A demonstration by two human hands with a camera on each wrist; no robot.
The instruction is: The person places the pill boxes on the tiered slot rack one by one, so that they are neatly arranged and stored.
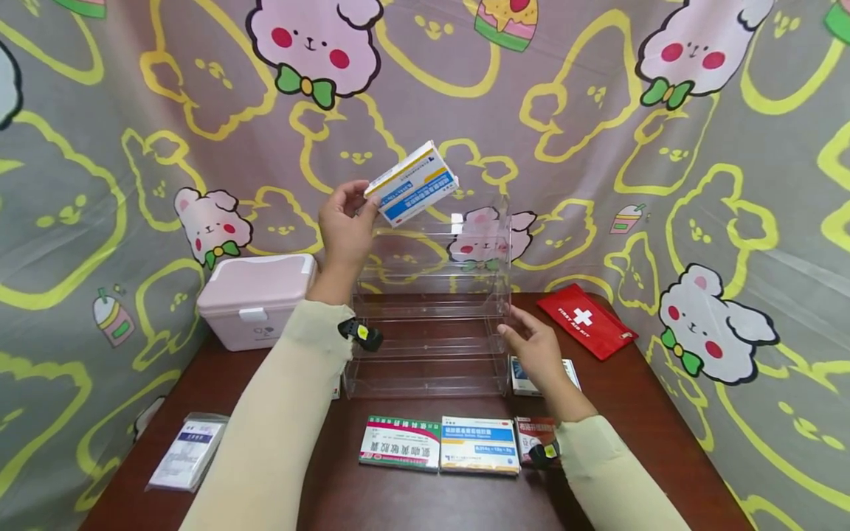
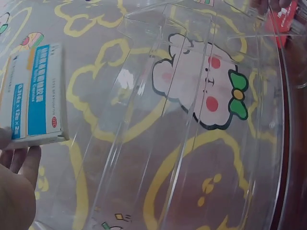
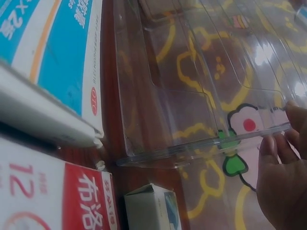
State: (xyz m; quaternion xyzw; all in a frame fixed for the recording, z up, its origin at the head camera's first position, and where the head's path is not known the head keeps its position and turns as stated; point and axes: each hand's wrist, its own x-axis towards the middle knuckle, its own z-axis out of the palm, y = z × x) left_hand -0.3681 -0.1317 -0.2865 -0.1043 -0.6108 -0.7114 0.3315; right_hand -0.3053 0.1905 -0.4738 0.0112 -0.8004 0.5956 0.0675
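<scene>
My left hand [image 1: 348, 225] pinches one end of a white, blue and yellow medicine box [image 1: 413, 184], raised and tilted above the top of a clear tiered plastic rack [image 1: 432, 346]. In the left wrist view, the box [image 2: 36, 93] shows its printed face, with fingertips at its lower end. My right hand [image 1: 538, 350] is at the rack's right side. The right wrist view shows that side edge of the rack [image 3: 201, 143] between the thumb and fingers. The rack's visible tiers hold no boxes.
In front of the rack lie a green-and-red medicine box [image 1: 400, 442], a blue-and-white one [image 1: 479, 446] and a red-and-white one [image 1: 531, 435]. Another box [image 1: 524, 376] is partly behind my right hand. A pink case [image 1: 255, 302], red first aid pouch [image 1: 587, 321] and bagged white pack [image 1: 187, 451] surround them.
</scene>
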